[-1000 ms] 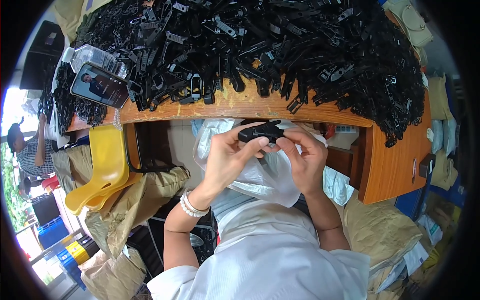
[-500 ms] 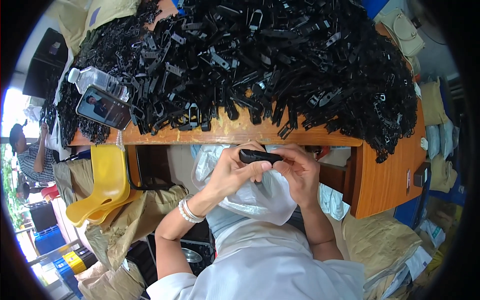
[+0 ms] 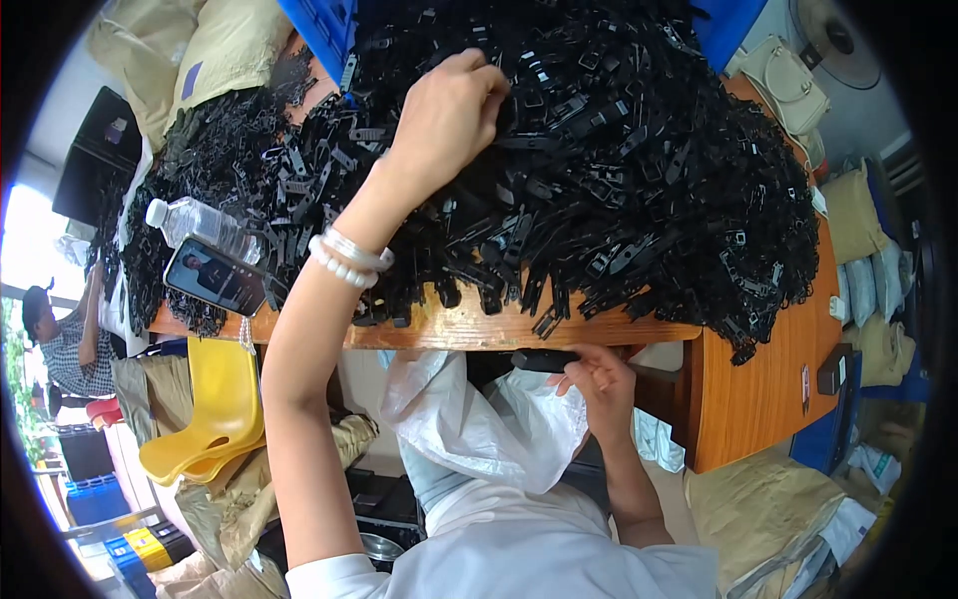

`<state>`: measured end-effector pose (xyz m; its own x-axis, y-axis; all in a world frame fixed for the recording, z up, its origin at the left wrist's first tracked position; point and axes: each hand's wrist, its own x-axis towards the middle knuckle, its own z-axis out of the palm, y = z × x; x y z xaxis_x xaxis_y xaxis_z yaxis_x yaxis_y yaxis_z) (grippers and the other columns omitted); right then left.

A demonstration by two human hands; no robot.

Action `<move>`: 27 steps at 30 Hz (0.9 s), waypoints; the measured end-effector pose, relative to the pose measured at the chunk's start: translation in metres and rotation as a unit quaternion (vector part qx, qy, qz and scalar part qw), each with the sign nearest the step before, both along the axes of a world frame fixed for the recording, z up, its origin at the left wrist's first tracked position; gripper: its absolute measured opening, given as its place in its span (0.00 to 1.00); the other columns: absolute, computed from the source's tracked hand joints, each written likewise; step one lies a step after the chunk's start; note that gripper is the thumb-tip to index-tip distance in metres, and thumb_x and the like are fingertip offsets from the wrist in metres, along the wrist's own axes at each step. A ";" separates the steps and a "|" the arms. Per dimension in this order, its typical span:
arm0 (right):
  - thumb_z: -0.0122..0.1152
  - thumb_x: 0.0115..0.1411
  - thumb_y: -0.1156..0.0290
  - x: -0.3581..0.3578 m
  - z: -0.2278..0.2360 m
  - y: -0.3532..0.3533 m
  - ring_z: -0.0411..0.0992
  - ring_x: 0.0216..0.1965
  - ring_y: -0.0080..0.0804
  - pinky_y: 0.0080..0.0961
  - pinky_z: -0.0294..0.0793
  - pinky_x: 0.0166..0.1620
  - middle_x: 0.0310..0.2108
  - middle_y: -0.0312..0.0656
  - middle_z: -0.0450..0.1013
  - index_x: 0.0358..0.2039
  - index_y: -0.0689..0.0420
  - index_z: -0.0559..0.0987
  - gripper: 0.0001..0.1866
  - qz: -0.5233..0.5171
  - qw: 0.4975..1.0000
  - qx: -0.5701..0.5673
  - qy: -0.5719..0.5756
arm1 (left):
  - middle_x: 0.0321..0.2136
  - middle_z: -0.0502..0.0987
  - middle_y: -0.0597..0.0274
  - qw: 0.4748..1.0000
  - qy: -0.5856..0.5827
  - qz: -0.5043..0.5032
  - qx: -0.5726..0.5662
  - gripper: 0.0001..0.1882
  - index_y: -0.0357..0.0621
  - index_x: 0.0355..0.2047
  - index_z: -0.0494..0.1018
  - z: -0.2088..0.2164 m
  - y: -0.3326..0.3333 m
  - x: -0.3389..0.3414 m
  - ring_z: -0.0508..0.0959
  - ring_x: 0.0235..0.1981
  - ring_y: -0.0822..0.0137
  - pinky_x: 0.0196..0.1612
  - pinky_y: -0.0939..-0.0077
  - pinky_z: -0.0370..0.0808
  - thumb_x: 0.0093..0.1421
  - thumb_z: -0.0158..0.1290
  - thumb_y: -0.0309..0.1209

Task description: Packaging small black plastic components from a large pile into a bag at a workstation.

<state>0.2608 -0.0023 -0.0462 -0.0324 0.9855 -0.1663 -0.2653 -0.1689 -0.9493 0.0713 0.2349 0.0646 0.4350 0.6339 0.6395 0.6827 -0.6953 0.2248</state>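
A large heap of black plastic parts (image 3: 599, 210), many slim and clip-like with slots, covers the wooden table. My left hand (image 3: 449, 120) is over the middle of the heap, fingers curled down into it. Its fingertips are partly hidden, so what they grip cannot be made out. Below the table's front edge, my right hand (image 3: 603, 387) pinches one end of a long black plastic part (image 3: 544, 360) between thumb and forefinger. Under that part, a white translucent plastic bag (image 3: 469, 429) lies over my lap.
A phone (image 3: 218, 276) leans by a clear bottle (image 3: 205, 225) at the heap's left. Blue bins (image 3: 324, 35) stand behind. The wooden table (image 3: 763, 399) extends toward me on the right. A yellow chair (image 3: 225, 409) is at left, brown paper sacks (image 3: 753, 499) at right. Another person (image 3: 65, 329) sits far left.
My left hand has let go of the long black part and reached forward onto the heap. The right hand keeps the part, slightly lower in view. The whole view has shifted a little.
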 end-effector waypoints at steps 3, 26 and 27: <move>0.52 0.56 0.81 0.004 -0.004 -0.002 0.74 0.25 0.29 0.20 0.72 0.31 0.26 0.45 0.73 0.40 0.70 0.71 0.11 -0.003 1.000 -0.006 0.002 | 0.28 0.72 0.57 0.998 0.029 -0.004 0.059 0.07 0.38 0.30 0.75 0.002 0.025 0.018 0.74 0.30 0.56 0.34 0.68 0.72 0.48 0.52 0.21; 0.51 0.51 0.86 0.004 0.029 0.012 0.76 0.27 0.35 0.27 0.77 0.34 0.31 0.50 0.72 0.41 0.72 0.69 0.14 0.008 0.994 0.101 0.051 | 0.22 0.75 0.58 0.588 -0.421 -0.207 -0.659 0.06 0.35 0.35 0.69 -0.040 -0.125 0.005 0.76 0.21 0.71 0.29 0.83 0.73 0.61 0.47 0.26; 0.54 0.50 0.86 0.004 0.032 0.013 0.76 0.27 0.34 0.25 0.77 0.35 0.34 0.49 0.71 0.40 0.71 0.70 0.14 0.016 0.992 0.118 0.046 | 0.24 0.75 0.59 0.595 -0.418 -0.164 -0.666 0.07 0.35 0.37 0.69 -0.044 -0.137 0.006 0.76 0.24 0.73 0.32 0.83 0.72 0.62 0.45 0.27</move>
<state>0.2643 0.0107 -0.0145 -0.0681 0.9950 0.0730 -0.3503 0.0447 -0.9356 0.0771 0.0982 0.0204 0.5573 0.7898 -0.2560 -0.1788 0.4153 0.8920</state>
